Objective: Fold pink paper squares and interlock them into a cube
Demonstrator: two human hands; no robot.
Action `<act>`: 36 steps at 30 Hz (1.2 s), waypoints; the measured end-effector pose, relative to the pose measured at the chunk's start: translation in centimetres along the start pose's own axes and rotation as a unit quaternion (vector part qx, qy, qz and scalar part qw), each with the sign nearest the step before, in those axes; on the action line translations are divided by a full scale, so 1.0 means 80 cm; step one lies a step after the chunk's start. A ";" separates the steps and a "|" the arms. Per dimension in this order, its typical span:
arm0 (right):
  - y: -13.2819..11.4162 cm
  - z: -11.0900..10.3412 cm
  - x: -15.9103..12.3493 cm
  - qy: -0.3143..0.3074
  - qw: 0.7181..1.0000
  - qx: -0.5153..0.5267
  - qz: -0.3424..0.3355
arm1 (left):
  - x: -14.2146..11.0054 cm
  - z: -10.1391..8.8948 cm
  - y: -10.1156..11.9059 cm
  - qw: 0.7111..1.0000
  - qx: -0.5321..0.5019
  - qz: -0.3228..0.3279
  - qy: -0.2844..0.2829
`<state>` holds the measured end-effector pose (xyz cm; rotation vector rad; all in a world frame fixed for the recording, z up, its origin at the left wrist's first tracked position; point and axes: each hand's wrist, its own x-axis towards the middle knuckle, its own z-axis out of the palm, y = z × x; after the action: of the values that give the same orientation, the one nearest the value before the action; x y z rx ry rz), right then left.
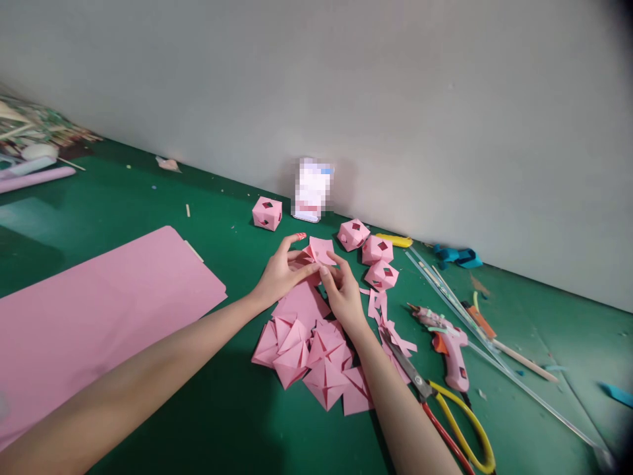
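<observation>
Head view. Small folded pink paper piece (322,247) up in the middle of the green desk (198,422), pinched between both hands. Left hand (281,272): grip closed on its left side, thumb and fingers. Right hand (346,300): fingertips grasping the near right edge. Exact fold hidden by the fingers.

Just nearer, overlapping pile of folded pink paper squares (291,343); to its right, loose pink paper strips (378,303) with the steel scissors with red and yellow handles (418,379) lying against them, close by the right forearm. Farther right, pink glue gun (452,346), nozzle pointing left. Far side, hollow pink paper boxes (370,254): three grouped right, one left.

Risks, as judged: uneven pressure from the two thumbs could crease or tear the thin paper. A forearm dragged sideways could scatter the pile or catch the scissors. Reaching right, fingers could brush the nozzle; whether it is hot, cannot tell.
</observation>
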<state>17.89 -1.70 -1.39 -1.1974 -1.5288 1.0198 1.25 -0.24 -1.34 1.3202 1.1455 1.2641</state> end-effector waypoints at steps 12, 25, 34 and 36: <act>-0.007 -0.005 0.001 -0.004 1.000 -0.012 0.017 | -0.003 0.002 0.012 0.998 -0.064 -0.020 -0.009; -0.011 -0.009 0.001 0.035 0.999 -0.029 0.000 | -0.001 -0.001 0.009 0.999 0.041 -0.002 0.009; -0.006 -0.009 0.004 -0.036 0.990 0.124 0.049 | 0.010 -0.008 0.012 0.979 -0.176 -0.083 0.054; -0.006 -0.007 0.004 -0.048 0.992 0.108 0.039 | 0.011 -0.009 0.012 0.976 -0.191 -0.091 0.047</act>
<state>18.26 -1.43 -0.77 -1.0754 -1.4129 1.2763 0.55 0.51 -0.23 0.8597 0.9995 1.3405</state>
